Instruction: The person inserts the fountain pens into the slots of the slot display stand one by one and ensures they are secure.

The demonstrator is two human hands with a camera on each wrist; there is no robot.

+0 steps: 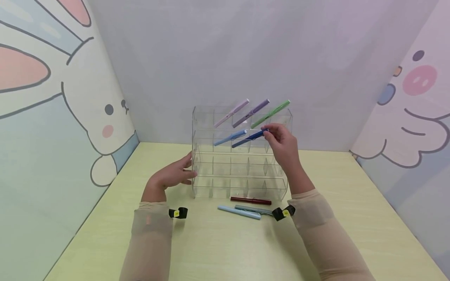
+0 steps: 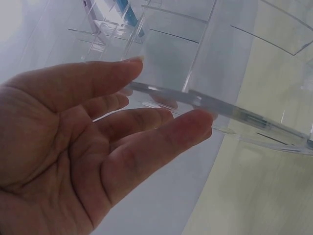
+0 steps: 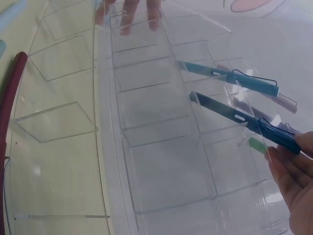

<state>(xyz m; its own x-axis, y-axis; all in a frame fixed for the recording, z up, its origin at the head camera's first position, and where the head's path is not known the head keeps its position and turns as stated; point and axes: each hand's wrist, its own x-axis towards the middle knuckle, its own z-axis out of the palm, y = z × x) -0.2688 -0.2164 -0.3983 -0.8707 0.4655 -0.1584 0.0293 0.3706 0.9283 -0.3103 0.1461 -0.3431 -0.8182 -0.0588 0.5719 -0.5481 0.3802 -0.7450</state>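
Note:
A clear acrylic pen rack (image 1: 239, 181) with stepped rows of compartments stands upright on the table. My right hand (image 1: 284, 146) pinches the upper end of a dark blue pen (image 1: 247, 138), which leans in the second row from the top; its lower end is inside a compartment. Beside it leans a light blue pen (image 1: 230, 137). Above, a pale lilac pen (image 1: 232, 113), a purple pen (image 1: 251, 113) and a green pen (image 1: 270, 114) slant in the top row. My left hand (image 1: 174, 171) rests its extended, spread fingers against the rack's left side panel (image 2: 230, 110).
In front of the rack lie a dark red pen (image 1: 250, 200), a pale blue pen (image 1: 239, 212) and a grey-green pen (image 1: 253, 210). Lower rows of the rack hold no pens. A grey wall (image 1: 246, 50) rises behind, with cartoon-printed panels at both sides.

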